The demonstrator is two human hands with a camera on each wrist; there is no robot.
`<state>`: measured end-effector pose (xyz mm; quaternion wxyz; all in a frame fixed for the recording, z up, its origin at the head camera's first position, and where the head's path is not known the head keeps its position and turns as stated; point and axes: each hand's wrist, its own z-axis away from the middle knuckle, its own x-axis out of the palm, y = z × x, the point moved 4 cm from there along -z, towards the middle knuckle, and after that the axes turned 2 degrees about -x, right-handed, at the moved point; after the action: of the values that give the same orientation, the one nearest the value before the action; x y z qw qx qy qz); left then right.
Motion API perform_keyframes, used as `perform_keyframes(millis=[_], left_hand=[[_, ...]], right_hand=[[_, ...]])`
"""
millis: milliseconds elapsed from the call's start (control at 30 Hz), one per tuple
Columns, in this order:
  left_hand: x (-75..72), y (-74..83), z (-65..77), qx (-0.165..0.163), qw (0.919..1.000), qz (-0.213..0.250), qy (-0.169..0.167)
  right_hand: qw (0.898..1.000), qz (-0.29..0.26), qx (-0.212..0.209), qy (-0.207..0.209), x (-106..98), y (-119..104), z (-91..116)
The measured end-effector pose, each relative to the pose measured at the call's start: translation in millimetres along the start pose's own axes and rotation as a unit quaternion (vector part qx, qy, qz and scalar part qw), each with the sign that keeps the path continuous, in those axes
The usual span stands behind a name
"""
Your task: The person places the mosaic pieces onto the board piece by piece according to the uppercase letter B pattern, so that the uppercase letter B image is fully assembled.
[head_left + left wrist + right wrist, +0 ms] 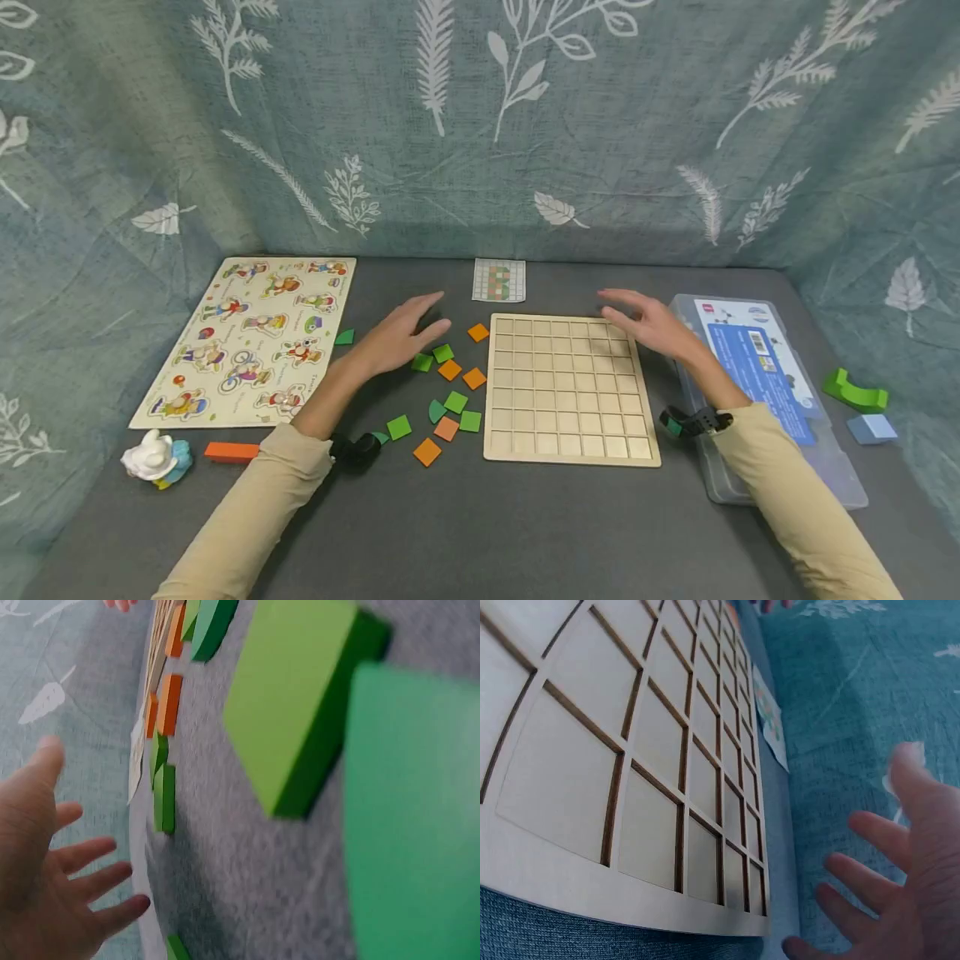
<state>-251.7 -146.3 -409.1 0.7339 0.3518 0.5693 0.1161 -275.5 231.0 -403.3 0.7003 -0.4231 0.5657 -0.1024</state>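
Note:
A wooden grid board [573,460] with square recesses lies in the middle of the table. My left hand [393,337] is held to its left, near loose green squares [443,353] and orange squares [427,452]; its fingers are spread in the left wrist view and nothing is in it. Over the board's upper right corner reaches my right hand [648,323], fingers apart and holding nothing, as the right wrist view also shows. Dark green curved pieces [437,412] lie among the squares. Behind the board rests a small paper card [499,281] printed with a coloured grid pattern.
A picture puzzle board [247,333] lies at the left. In front of it are a white and blue figurine [159,460] and a red block [231,452]. On the right sit a clear plastic case [810,467], a green arch block [855,393] and a light blue block [872,429].

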Motion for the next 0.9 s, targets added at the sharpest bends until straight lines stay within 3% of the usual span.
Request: perform_keyframes(millis=[267,433,733,900], left_hand=[[8.6,17.8,-7.5,0.069,0.9971,0.024,-0.021],[17.0,26.4,-13.8,0.09,0.9945,0.019,-0.05],[23.6,27.0,-24.5,0.081,0.9939,-0.004,-0.075],[26.8,28.9,-27.0,0.064,0.9949,-0.037,-0.069]], right_hand=[[0.999,0.01,-0.005,-0.051,4.6,2.4,6.1],[0.996,0.033,-0.009,-0.077,5.3,2.9,8.9],[0.995,0.021,-0.023,-0.1,6.1,4.6,11.2],[0.993,0.025,-0.027,-0.112,7.7,5.2,11.2]])
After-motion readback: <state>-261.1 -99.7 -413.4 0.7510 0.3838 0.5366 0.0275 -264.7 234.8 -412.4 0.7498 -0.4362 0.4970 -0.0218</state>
